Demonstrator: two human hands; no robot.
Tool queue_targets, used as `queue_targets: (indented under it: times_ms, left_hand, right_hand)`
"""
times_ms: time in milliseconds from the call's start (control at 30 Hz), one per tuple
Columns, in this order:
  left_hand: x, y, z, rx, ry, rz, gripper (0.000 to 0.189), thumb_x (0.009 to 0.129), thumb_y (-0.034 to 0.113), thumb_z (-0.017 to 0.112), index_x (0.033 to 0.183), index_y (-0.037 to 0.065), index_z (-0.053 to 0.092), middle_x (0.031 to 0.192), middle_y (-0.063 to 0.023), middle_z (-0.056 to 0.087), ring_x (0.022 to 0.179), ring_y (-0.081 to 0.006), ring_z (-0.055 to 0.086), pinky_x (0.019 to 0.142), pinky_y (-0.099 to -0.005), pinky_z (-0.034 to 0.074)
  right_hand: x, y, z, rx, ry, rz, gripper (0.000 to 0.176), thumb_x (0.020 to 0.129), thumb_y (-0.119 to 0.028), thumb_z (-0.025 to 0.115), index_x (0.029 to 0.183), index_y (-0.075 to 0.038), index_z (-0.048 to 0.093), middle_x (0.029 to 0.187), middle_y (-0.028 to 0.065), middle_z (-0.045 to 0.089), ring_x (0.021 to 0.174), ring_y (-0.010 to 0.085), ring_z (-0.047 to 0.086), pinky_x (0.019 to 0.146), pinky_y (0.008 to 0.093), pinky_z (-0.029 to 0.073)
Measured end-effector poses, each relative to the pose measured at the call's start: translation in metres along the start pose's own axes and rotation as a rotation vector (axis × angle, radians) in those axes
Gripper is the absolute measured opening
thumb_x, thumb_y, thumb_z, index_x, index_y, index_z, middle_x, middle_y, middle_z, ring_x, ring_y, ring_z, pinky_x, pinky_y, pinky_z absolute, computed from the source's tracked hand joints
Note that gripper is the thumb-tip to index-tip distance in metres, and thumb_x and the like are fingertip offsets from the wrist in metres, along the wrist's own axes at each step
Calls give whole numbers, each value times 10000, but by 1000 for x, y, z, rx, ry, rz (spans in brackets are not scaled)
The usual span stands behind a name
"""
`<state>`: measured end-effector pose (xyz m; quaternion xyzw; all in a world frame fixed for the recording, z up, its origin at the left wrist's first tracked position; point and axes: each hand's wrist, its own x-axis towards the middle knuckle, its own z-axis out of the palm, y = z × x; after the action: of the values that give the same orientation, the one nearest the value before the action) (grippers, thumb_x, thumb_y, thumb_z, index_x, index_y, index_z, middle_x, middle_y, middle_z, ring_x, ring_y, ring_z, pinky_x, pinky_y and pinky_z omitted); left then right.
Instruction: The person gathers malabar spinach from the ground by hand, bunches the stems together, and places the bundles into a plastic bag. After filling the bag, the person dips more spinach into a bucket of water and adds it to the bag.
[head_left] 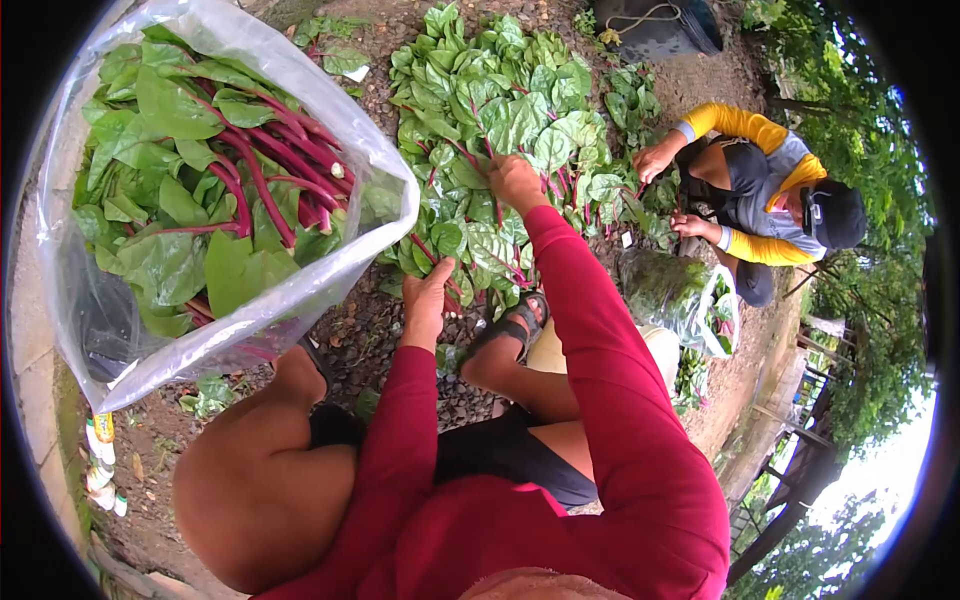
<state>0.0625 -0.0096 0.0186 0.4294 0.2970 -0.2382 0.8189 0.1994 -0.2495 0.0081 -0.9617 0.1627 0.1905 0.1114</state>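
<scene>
A broad pile of Malabar spinach (490,85), with green leaves and dark red stems, lies on the gravelly ground in front of me. My right hand (518,185) reaches into its middle, fingers closed around a red stem among the leaves. Lower and to the left, my left hand (428,300) grips the stems of some spinach sprigs, whose leaves spread above the thumb. Partly hidden by the leaves, the exact number of stems in each hand cannot be made out. Left of the pile stands an open clear plastic bag (385,165) holding cut spinach (180,200) with stems pointing right.
A co-worker (775,190) in a yellow-and-grey top squats at the right, hands on spinach stems. Near them sits another plastic bag (718,310) of greens. A dark container (660,28) with a rope lies at the top. Small bottles (102,465) lie at lower left.
</scene>
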Motion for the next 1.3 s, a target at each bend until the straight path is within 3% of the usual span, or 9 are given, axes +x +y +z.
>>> queue_targets:
  times_ms: [100, 200, 233, 333, 467, 667, 900, 1133, 1300]
  left_hand:
    - [0, -3, 2, -2, 1, 16, 298, 831, 161, 810, 1077, 27, 708, 978, -24, 703, 838, -141, 631, 758, -316, 483]
    - [-3, 2, -1, 72, 53, -201, 338, 847, 59, 770, 1165, 16, 665, 1079, -38, 700, 921, -143, 645, 849, -308, 499]
    - [-3, -4, -4, 104, 44, -160, 318, 845, 149, 798, 1131, 60, 693, 1046, -24, 704, 903, -139, 630, 788, -319, 481]
    - [-5, -9, -8, 31, -33, -56, 309, 844, 135, 798, 1125, 58, 695, 1056, -24, 706, 903, -140, 632, 789, -320, 484]
    - [-2, -7, -14, 62, -11, -91, 321, 848, 62, 772, 1152, 19, 680, 1089, -35, 705, 929, -135, 642, 845, -303, 493]
    - [2, -7, -3, 14, 1, -79, 297, 852, 144, 799, 1116, 63, 690, 1043, -20, 707, 911, -152, 641, 782, -324, 501]
    - [1, -11, 0, -92, -49, -102, 333, 886, 137, 772, 1189, 74, 649, 1097, -8, 688, 929, -138, 614, 781, -315, 498]
    - [-6, -7, 0, -77, -112, -223, 225, 892, 223, 754, 1054, 118, 637, 820, -15, 650, 672, -148, 628, 419, -313, 476]
    - [0, -11, -5, -145, -93, -322, 198, 883, 210, 754, 1016, 111, 647, 825, -17, 653, 727, -153, 643, 561, -352, 541]
  right_hand:
    - [-11, 3, 3, -73, -24, -45, 382, 889, -271, 592, 1253, -161, 627, 1157, 171, 681, 1075, 367, 655, 935, 464, 523]
    - [-23, 2, 6, -105, -29, -95, 332, 921, -273, 553, 1213, -136, 626, 1145, 156, 684, 1071, 354, 658, 935, 466, 526]
    - [-20, -3, 13, -173, 1, -92, 277, 929, -262, 551, 1138, -113, 656, 1141, 149, 685, 1048, 356, 666, 927, 464, 533]
    - [-9, -6, 27, -237, 51, -103, 223, 911, -233, 579, 1051, -97, 687, 1150, 166, 679, 1024, 349, 678, 899, 454, 548]
    - [-16, -13, 8, 102, 76, -71, 241, 865, -225, 638, 1026, -72, 731, 909, 165, 717, 898, 300, 715, 793, 425, 569]
    - [-56, -30, -65, 653, -103, 118, 177, 797, -195, 775, 881, -43, 743, 720, 66, 678, 663, 145, 611, 660, 332, 518]
    - [-128, -29, -66, 569, -69, -151, 184, 848, -177, 728, 942, -18, 722, 728, 63, 664, 661, 125, 591, 640, 327, 507]
    - [-179, -32, -33, 579, -338, -24, 246, 842, -209, 750, 945, 12, 714, 779, 57, 688, 692, 120, 604, 627, 307, 508]
    - [-184, -38, -30, 487, -387, -39, 269, 829, -249, 760, 923, -2, 707, 768, 80, 683, 699, 149, 617, 650, 314, 515]
